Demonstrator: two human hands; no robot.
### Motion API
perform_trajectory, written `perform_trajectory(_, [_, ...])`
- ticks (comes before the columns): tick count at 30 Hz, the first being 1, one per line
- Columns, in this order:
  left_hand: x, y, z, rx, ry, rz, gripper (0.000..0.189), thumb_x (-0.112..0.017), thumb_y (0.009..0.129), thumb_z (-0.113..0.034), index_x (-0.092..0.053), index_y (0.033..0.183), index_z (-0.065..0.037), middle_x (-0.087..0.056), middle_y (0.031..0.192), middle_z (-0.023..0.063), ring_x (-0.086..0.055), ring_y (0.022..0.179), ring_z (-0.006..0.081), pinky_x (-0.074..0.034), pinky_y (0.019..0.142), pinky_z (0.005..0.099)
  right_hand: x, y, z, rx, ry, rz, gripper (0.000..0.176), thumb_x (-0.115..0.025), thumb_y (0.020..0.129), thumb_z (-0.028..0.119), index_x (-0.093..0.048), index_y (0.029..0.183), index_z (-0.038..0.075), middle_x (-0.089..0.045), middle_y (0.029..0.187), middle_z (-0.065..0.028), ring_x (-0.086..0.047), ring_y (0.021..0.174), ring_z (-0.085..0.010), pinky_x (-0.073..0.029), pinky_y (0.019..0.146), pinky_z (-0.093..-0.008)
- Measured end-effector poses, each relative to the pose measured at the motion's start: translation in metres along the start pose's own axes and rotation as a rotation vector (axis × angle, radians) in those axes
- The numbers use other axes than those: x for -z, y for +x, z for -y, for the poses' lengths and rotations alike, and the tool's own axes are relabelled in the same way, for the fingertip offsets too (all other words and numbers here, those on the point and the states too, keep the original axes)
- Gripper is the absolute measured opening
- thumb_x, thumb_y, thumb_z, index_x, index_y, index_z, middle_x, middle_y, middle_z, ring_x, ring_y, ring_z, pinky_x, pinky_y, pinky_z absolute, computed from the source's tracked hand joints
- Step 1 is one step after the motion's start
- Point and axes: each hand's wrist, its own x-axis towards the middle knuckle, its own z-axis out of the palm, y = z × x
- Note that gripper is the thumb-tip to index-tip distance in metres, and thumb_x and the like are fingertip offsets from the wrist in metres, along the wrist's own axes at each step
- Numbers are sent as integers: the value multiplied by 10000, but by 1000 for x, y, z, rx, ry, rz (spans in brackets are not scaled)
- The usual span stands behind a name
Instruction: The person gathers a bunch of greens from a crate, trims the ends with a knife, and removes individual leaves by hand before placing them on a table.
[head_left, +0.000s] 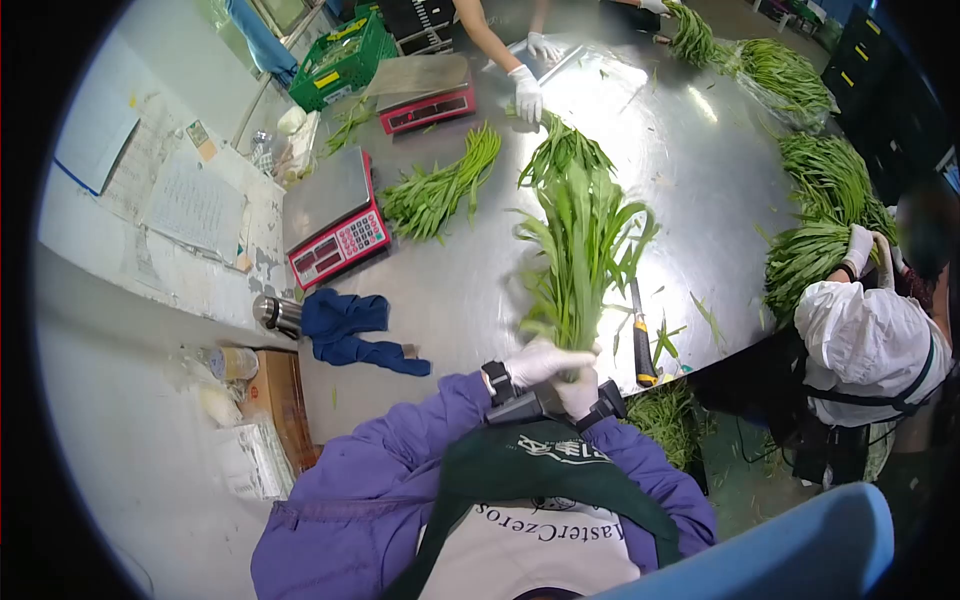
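Observation:
My left hand point(541, 362), in a white glove, is closed around the stem end of a bunch of leafy greens point(575, 250). Just below it, my right hand point(578, 394), also gloved, grips the lower stems of that bunch. The greens point away from me over the metal table, their leaves spread and slightly blurred. To the right of the bunch lies a knife point(642, 345) with a yellow and black handle, beside some loose leaves point(664, 344). Hand fingers partly hide the stem ends.
Two red scales point(340, 240) and a small bunch of greens point(445, 190) sit at left, near a blue cloth point(350, 325) and flask point(276, 314). A co-worker's gloved hand point(526, 94) touches greens across the table. Another person point(868, 345) handles piled greens point(815, 260) at right.

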Motion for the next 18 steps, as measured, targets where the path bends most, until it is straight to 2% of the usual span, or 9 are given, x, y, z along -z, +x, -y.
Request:
perform_trajectory(1, [-4, -3, 0, 33, 91, 16, 312, -669, 828, -177, -612, 1094, -24, -623, 1029, 46, -562, 974, 140, -446, 880, 291, 2, 5, 10, 97, 90, 7, 285, -703, 734, 55, -595, 993, 8, -646, 950, -111, -627, 890, -204, -497, 795, -325])
perform_trajectory(3, [3, 9, 36, 85, 91, 2, 415, -687, 795, -203, -582, 1152, -19, -618, 1083, 60, -553, 992, 141, -436, 886, 295, 6, 13, -21, 136, -8, 86, 334, -667, 746, 19, -581, 1069, 8, -636, 1000, -116, -619, 928, -216, -491, 820, -338])
perform_trajectory(4, [6, 12, 50, 50, 96, -18, 368, -678, 804, -177, -597, 1128, -24, -623, 1067, 64, -561, 957, 139, -447, 860, 296, 5, 14, -24, -103, 379, 177, 375, -637, 758, 11, -563, 1126, 18, -626, 1034, -122, -614, 953, -235, -485, 839, -343])
perform_trajectory(5, [6, 14, 64, 9, 100, -37, 322, -669, 812, -151, -611, 1104, -29, -628, 1050, 67, -568, 922, 137, -459, 833, 297, 3, 9, -25, -100, 385, 165, 375, -637, 758, 11, -563, 1126, 18, -626, 1034, -122, -614, 953, -235, -485, 839, -343])
perform_trajectory(8, [-17, 6, 42, -83, 207, -85, 354, -682, 801, -175, -607, 1106, -12, -633, 1045, 69, -572, 923, 137, -460, 840, 304, -1, 12, -42, 178, -232, -58, 344, -603, 768, -3, -557, 1109, 9, -619, 1041, -137, -601, 969, -216, -472, 843, -318])
perform_trajectory(13, [0, 19, 63, -16, 260, -90, 371, -694, 792, -165, -608, 1121, -17, -637, 1067, 55, -589, 935, 137, -456, 859, 290, 12, 11, -50, 94, -118, 47, 372, -646, 770, 55, -558, 1130, 28, -623, 1049, -120, -610, 964, -248, -476, 851, -332])
perform_trajectory(15, [7, 22, 66, 167, 46, -186, 343, -694, 794, -155, -625, 1105, -27, -643, 1064, 51, -594, 943, 140, -459, 864, 291, 15, 16, -47, 78, -89, 64, 380, -657, 770, 70, -558, 1135, 32, -624, 1051, -116, -612, 962, -255, -477, 853, -336])
perform_trajectory(17, [12, 24, 74, 70, -72, -154, 260, -692, 804, -142, -662, 1043, -43, -644, 1074, 49, -586, 973, 146, -453, 887, 297, 21, 11, -45, -202, -205, 174, 389, -674, 772, 98, -556, 1137, 33, -635, 1025, -121, -615, 966, -242, -473, 855, -320])
perform_trajectory(18, [17, 24, 66, 89, -42, -115, 400, -701, 797, -161, -569, 1148, -21, -616, 1110, 73, -592, 972, 160, -462, 882, 291, 19, 10, -52, -140, -36, 145, 374, -697, 757, 110, -578, 1101, 28, -644, 988, -127, -621, 948, -224, -476, 831, -306])
